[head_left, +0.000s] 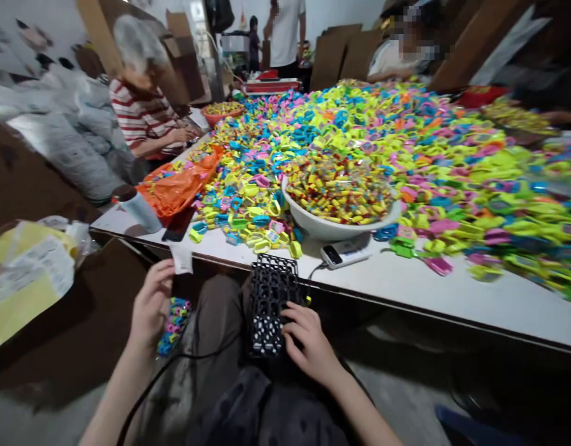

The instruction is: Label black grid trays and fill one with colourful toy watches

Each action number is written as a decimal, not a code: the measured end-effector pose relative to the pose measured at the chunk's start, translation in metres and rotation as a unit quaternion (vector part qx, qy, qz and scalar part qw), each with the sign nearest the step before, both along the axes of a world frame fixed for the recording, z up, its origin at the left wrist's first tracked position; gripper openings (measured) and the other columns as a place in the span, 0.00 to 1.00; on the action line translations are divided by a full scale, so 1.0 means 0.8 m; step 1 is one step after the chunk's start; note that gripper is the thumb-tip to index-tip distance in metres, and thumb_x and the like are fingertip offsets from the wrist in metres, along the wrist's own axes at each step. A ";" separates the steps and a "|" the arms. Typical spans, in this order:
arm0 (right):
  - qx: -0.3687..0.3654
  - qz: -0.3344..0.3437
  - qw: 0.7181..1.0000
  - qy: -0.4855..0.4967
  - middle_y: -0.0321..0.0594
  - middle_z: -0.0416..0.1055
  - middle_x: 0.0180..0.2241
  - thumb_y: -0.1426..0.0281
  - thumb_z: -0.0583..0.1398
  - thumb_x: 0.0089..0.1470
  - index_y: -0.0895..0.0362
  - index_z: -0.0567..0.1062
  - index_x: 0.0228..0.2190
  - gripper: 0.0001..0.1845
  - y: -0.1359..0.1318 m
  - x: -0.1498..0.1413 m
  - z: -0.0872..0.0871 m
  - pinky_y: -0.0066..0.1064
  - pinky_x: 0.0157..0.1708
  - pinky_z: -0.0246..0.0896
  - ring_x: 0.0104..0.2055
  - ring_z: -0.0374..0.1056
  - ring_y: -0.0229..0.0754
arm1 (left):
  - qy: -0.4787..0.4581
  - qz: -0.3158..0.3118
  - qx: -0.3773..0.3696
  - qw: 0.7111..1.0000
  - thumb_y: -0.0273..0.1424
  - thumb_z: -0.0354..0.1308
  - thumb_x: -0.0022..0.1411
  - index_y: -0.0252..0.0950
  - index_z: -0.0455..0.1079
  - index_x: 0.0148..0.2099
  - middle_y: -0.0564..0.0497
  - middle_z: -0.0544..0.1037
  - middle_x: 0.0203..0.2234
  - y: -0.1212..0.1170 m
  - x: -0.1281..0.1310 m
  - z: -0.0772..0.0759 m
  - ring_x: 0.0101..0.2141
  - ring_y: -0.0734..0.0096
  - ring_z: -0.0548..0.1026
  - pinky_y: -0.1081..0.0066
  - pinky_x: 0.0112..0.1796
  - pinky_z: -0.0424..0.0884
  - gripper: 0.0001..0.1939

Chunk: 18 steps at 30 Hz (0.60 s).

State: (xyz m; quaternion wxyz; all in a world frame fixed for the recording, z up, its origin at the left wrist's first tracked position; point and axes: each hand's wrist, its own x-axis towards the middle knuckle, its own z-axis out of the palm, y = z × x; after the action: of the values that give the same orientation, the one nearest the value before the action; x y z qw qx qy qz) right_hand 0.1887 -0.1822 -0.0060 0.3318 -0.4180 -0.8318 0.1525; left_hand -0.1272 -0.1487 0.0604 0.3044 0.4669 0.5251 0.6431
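My left hand point(154, 303) is raised at the table's front edge, thumb and fingers pinching a small white paper slip point(181, 257). A black grid tray point(268, 275) with rows of openings rests on my lap, its far end at the table edge. White pieces sit in its near rows. My right hand point(308, 344) grips the tray's right side with bent fingers. Beyond it on the table stands a white bowl point(331, 231) heaped with small yellow and red pieces. Bright plastic toy watches point(261, 217) lie in a big pile around the bowl.
A white device point(348, 253) with a cable lies before the bowl. At left are a dark phone point(179, 226), a bottle point(139, 209) and an orange bag point(180, 183). A yellow sack point(29, 279) stands left of me. Other people point(143, 105) sit around the table point(452, 303).
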 end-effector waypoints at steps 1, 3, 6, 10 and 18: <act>-0.005 0.004 1.000 0.007 0.43 0.70 0.41 0.76 0.53 0.50 0.56 0.71 0.31 0.08 -0.001 0.002 0.002 0.44 0.50 0.55 0.53 0.60 0.47 | -0.047 -0.060 0.012 0.997 0.53 0.59 0.43 0.45 0.70 0.37 0.51 0.68 0.46 -0.005 0.035 -0.003 0.51 0.54 0.64 0.55 0.55 0.59 0.22; -0.017 0.020 1.000 0.013 0.42 0.71 0.40 0.77 0.53 0.50 0.56 0.70 0.31 0.08 -0.005 0.007 0.004 0.44 0.50 0.55 0.53 0.61 0.46 | -0.125 -0.145 0.002 0.981 0.51 0.58 0.45 0.48 0.69 0.41 0.52 0.70 0.43 -0.014 0.091 -0.006 0.48 0.56 0.67 0.54 0.53 0.62 0.22; -0.032 0.064 0.997 0.014 0.41 0.72 0.38 0.77 0.53 0.50 0.56 0.69 0.33 0.09 -0.011 0.016 0.004 0.43 0.51 0.55 0.53 0.61 0.44 | -0.167 -0.225 -0.042 0.959 0.51 0.56 0.48 0.46 0.67 0.45 0.51 0.72 0.41 -0.022 0.136 -0.008 0.47 0.58 0.68 0.55 0.52 0.62 0.23; -0.021 0.090 0.994 0.053 0.44 0.69 0.44 0.77 0.52 0.52 0.56 0.68 0.40 0.13 -0.018 0.027 -0.001 0.42 0.52 0.55 0.54 0.60 0.43 | -0.138 -0.281 -0.096 0.945 0.49 0.56 0.51 0.42 0.67 0.46 0.49 0.71 0.44 -0.031 0.140 -0.005 0.49 0.58 0.67 0.57 0.54 0.59 0.23; -0.179 -0.055 0.936 0.297 0.43 0.67 0.41 0.65 0.54 0.53 0.56 0.68 0.42 0.15 0.025 0.015 0.036 0.36 0.44 0.60 0.44 0.64 0.41 | -0.031 -0.383 -0.179 0.905 0.47 0.58 0.52 0.42 0.62 0.55 0.45 0.64 0.54 -0.040 0.128 0.013 0.55 0.54 0.61 0.56 0.56 0.56 0.30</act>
State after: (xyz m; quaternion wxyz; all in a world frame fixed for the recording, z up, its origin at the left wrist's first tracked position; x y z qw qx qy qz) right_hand 0.2007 -0.1622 0.0225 0.4910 -0.4513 -0.6303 0.3975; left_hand -0.0244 -0.1806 0.0707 0.6222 0.5496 0.4024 0.3858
